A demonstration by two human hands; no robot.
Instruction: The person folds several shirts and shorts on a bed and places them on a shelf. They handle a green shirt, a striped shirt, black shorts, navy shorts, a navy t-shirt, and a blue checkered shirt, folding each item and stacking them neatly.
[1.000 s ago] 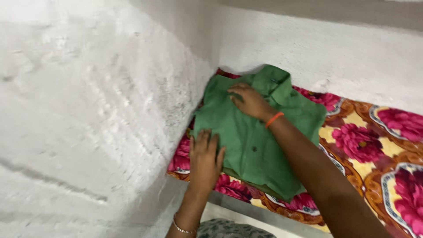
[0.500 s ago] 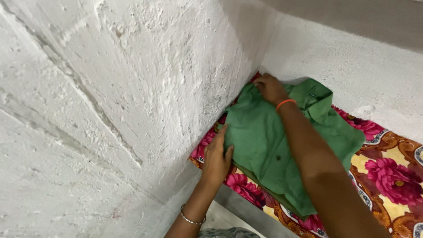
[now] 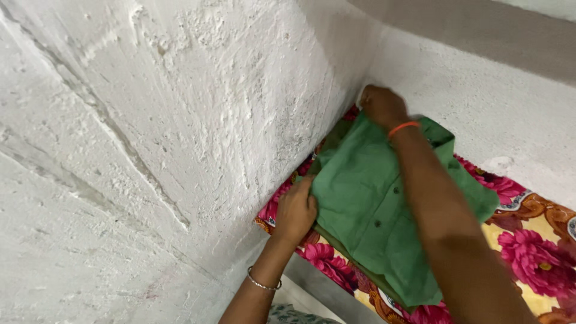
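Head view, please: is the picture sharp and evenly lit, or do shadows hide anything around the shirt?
Head view: soft, even light, no glare; green shirt and both hands, left hand and right hand, fairly sharp; the right forearm is large and slightly soft; mild shadow in the wall corner.

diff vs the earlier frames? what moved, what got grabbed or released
The right hand went from lying flat on the chest of the green shirt to the far corner by the wall, where it now closes on the shirt's top edge. The left hand slid from flat on the near edge to gripping the shirt's left side. Unchanged: the shirt is folded on the floral cloth, nothing released.
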